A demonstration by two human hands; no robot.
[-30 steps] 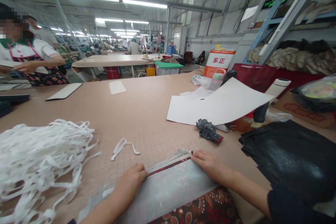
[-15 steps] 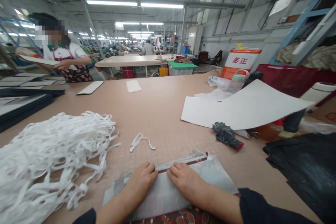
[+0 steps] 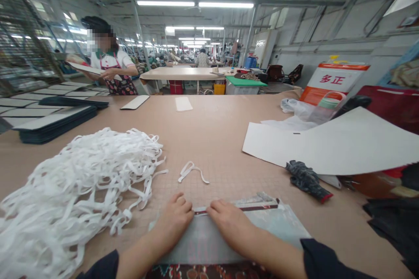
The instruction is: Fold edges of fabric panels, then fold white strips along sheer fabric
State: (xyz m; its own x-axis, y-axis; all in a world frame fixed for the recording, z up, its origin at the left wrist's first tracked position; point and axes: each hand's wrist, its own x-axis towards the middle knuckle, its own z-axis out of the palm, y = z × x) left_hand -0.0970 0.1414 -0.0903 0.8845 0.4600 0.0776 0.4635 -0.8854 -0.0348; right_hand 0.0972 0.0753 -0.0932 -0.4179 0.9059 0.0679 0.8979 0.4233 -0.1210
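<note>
A translucent plastic zip bag (image 3: pixel 278 222) lies flat at the near edge of the table, with a dark red zip strip along its far edge. My left hand (image 3: pixel 175 218) is closed on that edge toward its left end, fingers curled over the strip. Just to the right, my right hand (image 3: pixel 227 224) grips the same edge, thumb and fingers pressed together. A short piece of dark red strip shows between both hands. Faint pink print marks the near face of the bag. Beyond the hands lies a loose loop of white tape (image 3: pixel 193 171).
A large heap of white tape (image 3: pixel 108 174) covers the left side. Stacked dark-edged white panels (image 3: pixel 55 124) stand behind it, near a co-worker (image 3: pixel 113 65) holding a panel. On the right lie a big white sheet (image 3: pixel 314 148), a dark knitted glove (image 3: pixel 307 182) and black cloth (image 3: pixel 396 222).
The view has turned left, so table items appear farther right. Both hands sit farther left along the bag's zip edge, and the crumpled left corner is now mostly covered.
</note>
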